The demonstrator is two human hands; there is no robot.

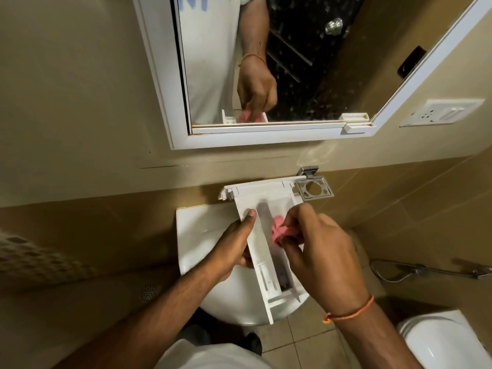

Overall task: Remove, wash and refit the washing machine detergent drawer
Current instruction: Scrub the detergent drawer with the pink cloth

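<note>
The white detergent drawer (pixel 262 251) is held over the white wash basin (pixel 197 235), its front panel toward the wall and its open compartments facing up. My left hand (pixel 235 245) grips the drawer's left side wall, thumb lying along the top edge. My right hand (pixel 316 246) pinches a bunched pink cloth (pixel 278 231) inside the drawer's right compartment. The near end of the drawer shows a dark, dirty patch (pixel 285 280). The basin's tap is hidden behind the drawer.
A white-framed mirror (pixel 266 139) hangs above the basin and reflects the hand and cloth. A metal holder (pixel 314 189) is fixed to the wall right of the drawer. A toilet (pixel 442 342) stands at lower right, a hand sprayer hose (pixel 415 271) on the right wall, a floor drain (pixel 151 291) at left.
</note>
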